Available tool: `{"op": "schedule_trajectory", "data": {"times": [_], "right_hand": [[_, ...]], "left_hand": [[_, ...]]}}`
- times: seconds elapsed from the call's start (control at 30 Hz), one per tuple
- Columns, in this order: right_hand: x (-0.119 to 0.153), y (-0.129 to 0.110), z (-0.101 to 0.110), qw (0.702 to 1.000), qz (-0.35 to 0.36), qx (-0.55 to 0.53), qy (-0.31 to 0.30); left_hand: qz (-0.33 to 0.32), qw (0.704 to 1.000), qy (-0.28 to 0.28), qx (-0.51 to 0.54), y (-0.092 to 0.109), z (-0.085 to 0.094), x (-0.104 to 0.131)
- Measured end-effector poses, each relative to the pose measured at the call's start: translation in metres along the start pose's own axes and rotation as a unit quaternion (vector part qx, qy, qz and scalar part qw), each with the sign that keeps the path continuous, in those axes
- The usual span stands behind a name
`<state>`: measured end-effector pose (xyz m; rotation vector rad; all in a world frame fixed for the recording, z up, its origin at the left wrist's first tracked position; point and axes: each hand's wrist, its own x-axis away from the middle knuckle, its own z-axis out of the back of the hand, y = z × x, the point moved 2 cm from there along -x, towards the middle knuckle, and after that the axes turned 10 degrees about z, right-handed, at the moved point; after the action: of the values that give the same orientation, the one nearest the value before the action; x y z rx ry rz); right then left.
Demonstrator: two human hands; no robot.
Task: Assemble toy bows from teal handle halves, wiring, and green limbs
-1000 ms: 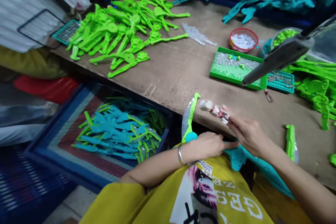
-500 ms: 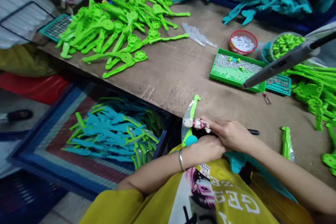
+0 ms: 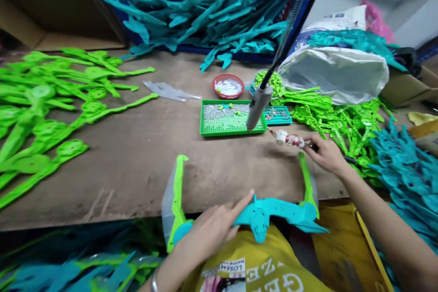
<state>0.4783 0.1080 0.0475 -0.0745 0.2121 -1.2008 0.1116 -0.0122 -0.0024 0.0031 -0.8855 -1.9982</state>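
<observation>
The left hand (image 3: 215,223) lies over the left part of a teal, wing-like plastic piece (image 3: 262,216) at the near edge of the brown worktop (image 3: 133,159), index finger extended; I cannot tell whether its other fingers close around it. Beside its ends, a left curved lime-green strip with translucent blade (image 3: 177,187) and a matching right strip (image 3: 307,178) point toward the far edge. Just past the right strip's tip, the right hand (image 3: 325,153) is clamped on a dark-handled tool with white-and-red head (image 3: 292,140). Lime-green plastic arms (image 3: 41,92) are heaped toward the left edge. Farther in, a grey cylindrical tool (image 3: 258,108) hangs over a green perforated tray (image 3: 222,134). Behind sits a round red basket (image 3: 227,96); teal plastic pieces (image 3: 201,18) crowd the far edge.
</observation>
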Motion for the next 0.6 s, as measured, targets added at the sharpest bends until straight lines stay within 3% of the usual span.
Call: {"op": "schedule_trajectory", "data": {"times": [0.1, 0.2, 0.33, 0.4, 0.43, 0.5, 0.57, 0.6], "right_hand": [[0.003, 0.052, -0.014, 0.996, -0.084, -0.015, 0.031], [0.001, 0.076, -0.028, 0.992, -0.107, -0.046, 0.056], [-0.003, 0.062, -0.037, 0.982, -0.125, -0.069, 0.125], [-0.002, 0.039, -0.039, 0.956, -0.157, -0.178, 0.172], [-0.002, 0.026, -0.04, 0.927, -0.177, -0.282, 0.175], [-0.002, -0.005, -0.046, 0.823, -0.212, -0.517, 0.097], [-0.003, -0.031, -0.047, 0.725, -0.251, -0.639, 0.054], [-0.004, -0.04, -0.046, 0.697, -0.265, -0.663, 0.055]], "left_hand": [[0.039, 0.999, 0.014, 0.026, -0.016, 0.02, -0.005], [0.053, 0.998, 0.008, 0.036, -0.026, 0.039, -0.014], [0.034, 0.999, -0.001, 0.029, -0.034, 0.06, -0.027], [0.029, 1.0, -0.005, 0.008, -0.04, 0.068, -0.033], [0.028, 1.0, -0.008, -0.004, -0.043, 0.071, -0.035], [0.024, 0.999, -0.009, -0.034, -0.047, 0.076, -0.039], [0.021, 0.997, 0.014, -0.068, -0.045, 0.081, -0.041], [0.019, 0.996, 0.039, -0.08, -0.04, 0.083, -0.04]]}}
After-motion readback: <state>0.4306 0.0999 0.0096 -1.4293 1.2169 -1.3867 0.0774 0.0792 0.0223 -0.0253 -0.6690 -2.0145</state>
